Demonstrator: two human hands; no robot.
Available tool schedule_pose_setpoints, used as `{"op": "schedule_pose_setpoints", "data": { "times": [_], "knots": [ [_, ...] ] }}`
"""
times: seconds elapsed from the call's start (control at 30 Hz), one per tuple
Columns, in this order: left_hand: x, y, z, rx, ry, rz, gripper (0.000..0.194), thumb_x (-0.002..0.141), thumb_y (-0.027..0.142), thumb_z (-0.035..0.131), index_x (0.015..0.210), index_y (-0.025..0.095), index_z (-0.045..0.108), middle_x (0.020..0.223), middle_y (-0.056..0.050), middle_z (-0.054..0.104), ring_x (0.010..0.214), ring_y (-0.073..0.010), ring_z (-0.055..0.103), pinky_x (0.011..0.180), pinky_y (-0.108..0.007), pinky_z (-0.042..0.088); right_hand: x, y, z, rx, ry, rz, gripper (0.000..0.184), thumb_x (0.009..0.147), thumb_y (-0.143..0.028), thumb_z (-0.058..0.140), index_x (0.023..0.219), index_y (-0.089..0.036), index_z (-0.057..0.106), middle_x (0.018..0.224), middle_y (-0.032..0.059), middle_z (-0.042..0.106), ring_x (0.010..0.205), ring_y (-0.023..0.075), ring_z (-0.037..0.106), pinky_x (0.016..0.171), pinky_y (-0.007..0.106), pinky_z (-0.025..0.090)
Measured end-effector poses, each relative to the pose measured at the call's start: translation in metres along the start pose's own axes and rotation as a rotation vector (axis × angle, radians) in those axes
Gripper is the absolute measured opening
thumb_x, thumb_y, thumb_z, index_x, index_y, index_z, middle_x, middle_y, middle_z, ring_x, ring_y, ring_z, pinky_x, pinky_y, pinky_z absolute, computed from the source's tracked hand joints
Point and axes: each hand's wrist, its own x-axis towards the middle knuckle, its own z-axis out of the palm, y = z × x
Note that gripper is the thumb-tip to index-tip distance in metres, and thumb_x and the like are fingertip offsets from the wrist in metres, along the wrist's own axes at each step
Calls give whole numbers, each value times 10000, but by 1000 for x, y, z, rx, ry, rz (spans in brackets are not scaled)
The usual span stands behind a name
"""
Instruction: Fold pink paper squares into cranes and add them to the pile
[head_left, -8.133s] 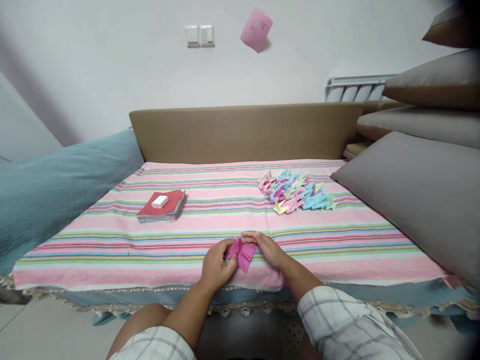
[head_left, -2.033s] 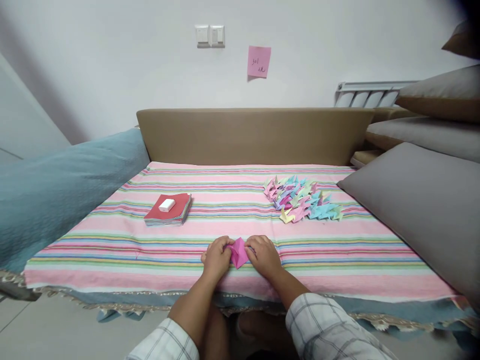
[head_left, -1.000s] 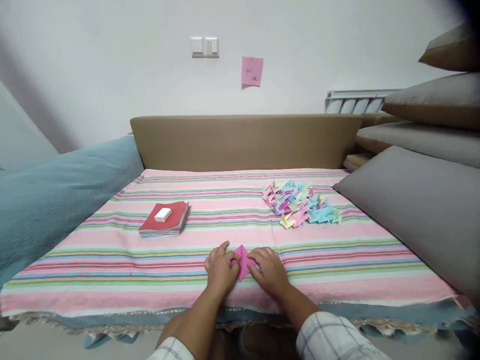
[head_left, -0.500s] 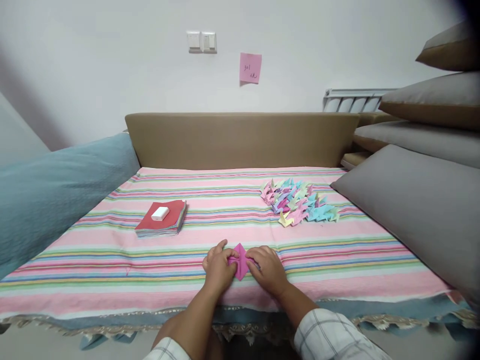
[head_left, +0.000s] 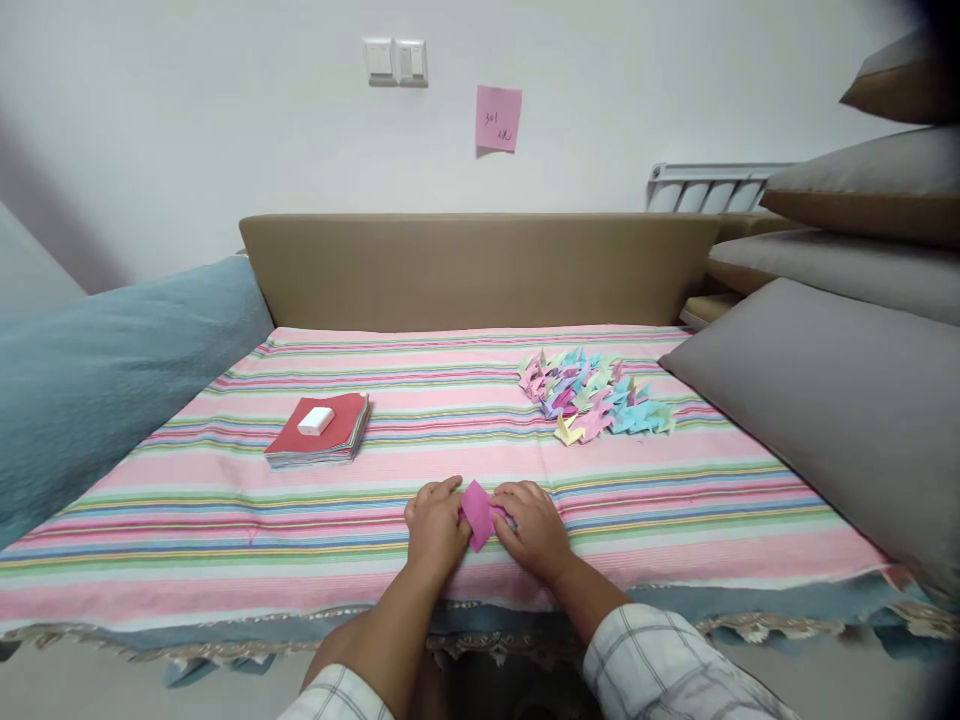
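Observation:
A small folded piece of bright pink origami paper (head_left: 476, 514), shaped like a diamond, is between my hands near the front of the striped cloth. My left hand (head_left: 436, 525) pinches its left side, with the fingertips partly hidden behind the paper. On the other side my right hand (head_left: 531, 527) grips the right edge between thumb and fingers. Beyond it, to the right, lies a cluster of folded paper cranes (head_left: 592, 400) in pink, blue, green, purple and yellow.
A stack of coloured paper sheets (head_left: 319, 435), red on top, lies to the left under a white block-shaped object (head_left: 316, 421). Grey cushions (head_left: 832, 400) pile up at the right. A blue-covered armrest (head_left: 135, 370) borders the left, and a brown backrest (head_left: 480, 272) the rear.
The pink paper has tilted, now showing a smoother face where a centre crease and flaps showed before. My left fingers have closed in around its edge. The camera view has shifted slightly.

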Motion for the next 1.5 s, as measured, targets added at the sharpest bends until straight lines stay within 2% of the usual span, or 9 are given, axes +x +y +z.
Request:
{"op": "schedule_pose_setpoints", "data": {
  "times": [0.17, 0.27, 0.43, 0.7, 1.0, 1.13, 1.3, 1.43, 1.5],
  "knots": [
    [11, -3, -1, -120, -48, 49, 271, 633, 127, 564, 847, 264, 656, 1242, 35, 585, 1150, -227, 472, 955, -401, 311, 0, 0, 0, 0, 0, 15, 159, 824, -237, 528, 943, -220, 633, 973, 42, 610, 902, 193, 481, 814, 329, 356],
    [18, -3, -1, -203, -67, 35, 407, 610, 80, 559, 978, 253, 595, 1196, 14, 615, 1103, -202, 520, 933, -372, 334, 0, 1, 1, -3, -1, 16, 157, 818, -241, 536, 940, -223, 633, 971, 37, 612, 898, 189, 483, 808, 326, 358],
    [23, -2, 0, -250, -70, 55, 525, 712, 131, 550, 1209, 290, 495, 1159, 7, 639, 1121, -192, 516, 957, -380, 317, 0, 3, 2, -9, 4, 12, 165, 820, -247, 532, 946, -224, 635, 973, 40, 616, 897, 189, 491, 810, 328, 362],
    [23, -3, 4, -241, -24, 49, 442, 695, 70, 557, 1079, 279, 616, 1137, 10, 647, 1083, -184, 541, 982, -366, 329, 0, 2, 1, -1, -6, 20, 164, 824, -248, 531, 949, -226, 635, 973, 40, 619, 898, 192, 493, 811, 331, 360],
    [24, -5, 14, -232, 33, 138, 404, 718, 61, 527, 1061, 250, 628, 1107, -2, 652, 1045, -170, 554, 944, -339, 383, 0, 2, 2, 5, -7, 22, 170, 824, -251, 526, 954, -222, 633, 984, 48, 620, 906, 203, 490, 816, 341, 356],
    [26, -6, 15, -234, 53, 159, 320, 750, 107, 534, 1024, 231, 646, 1032, -18, 663, 976, -170, 569, 898, -318, 421, 0, 1, 1, -20, -8, 17, 161, 824, -255, 526, 942, -223, 631, 972, 43, 621, 898, 195, 495, 804, 330, 359],
    [24, -5, 10, -204, -2, 223, 244, 763, 153, 531, 938, 238, 677, 916, -21, 664, 912, -175, 569, 858, -311, 431, 0, 2, 1, -26, 1, 19, 142, 832, -255, 520, 925, -225, 623, 963, 37, 622, 891, 191, 492, 797, 324, 355],
    [20, -9, 3, -232, -65, 317, 314, 757, 167, 541, 1043, 241, 648, 1067, -18, 658, 1013, -184, 549, 942, -320, 391, 0, 2, 1, -16, 0, 28, 121, 835, -249, 517, 903, -220, 613, 952, 33, 620, 875, 190, 485, 790, 321, 350],
    [18, -13, 0, -243, -131, 352, 382, 766, 252, 573, 1148, 241, 599, 1142, -26, 637, 1062, -196, 533, 974, -335, 371, 0, 1, 0, -10, -2, 27, 115, 833, -243, 514, 894, -215, 608, 946, 36, 617, 872, 194, 481, 786, 322, 348]
  ]
}}
